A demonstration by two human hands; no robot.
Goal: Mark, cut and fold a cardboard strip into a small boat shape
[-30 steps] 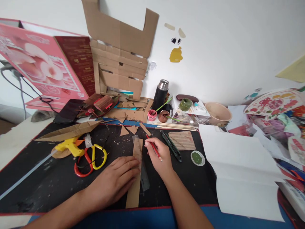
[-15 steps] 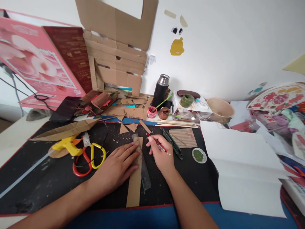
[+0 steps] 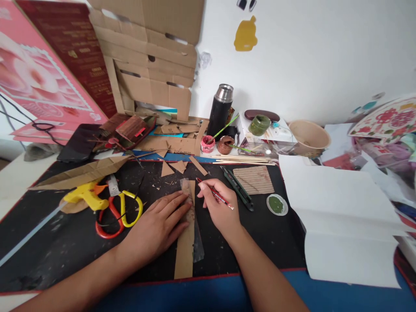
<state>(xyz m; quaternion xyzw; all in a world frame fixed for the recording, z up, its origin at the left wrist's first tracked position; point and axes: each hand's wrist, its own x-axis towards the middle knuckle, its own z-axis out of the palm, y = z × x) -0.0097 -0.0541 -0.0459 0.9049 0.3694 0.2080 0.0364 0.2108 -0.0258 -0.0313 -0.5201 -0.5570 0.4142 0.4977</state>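
My left hand (image 3: 162, 222) lies flat, fingers stretched out, pressing a clear ruler (image 3: 197, 245) onto a narrow cardboard strip (image 3: 184, 264). The ruler lies slightly slanted across the strip, its lower end over the black mat. To the right, my right hand (image 3: 222, 208) is closed around a red pencil (image 3: 221, 198) in a writing grip. The pencil's dark end is near the upper right edge of the strip; whether it touches I cannot tell. Small cardboard scraps (image 3: 178, 166) lie just beyond the strip.
Left of my hands lie scissors (image 3: 109, 217) with red and yellow handles and a yellow glue gun (image 3: 85, 195). On the right are a dark green cutter (image 3: 238, 189), corrugated cardboard (image 3: 254, 180), a lid of green paint (image 3: 277, 204) and white paper (image 3: 344, 216). A black flask (image 3: 220, 113) stands behind.
The camera view has tipped down a little. My right hand has brought the pencil's dark end slightly closer to the strip's top. My left hand stays pressed on the ruler.
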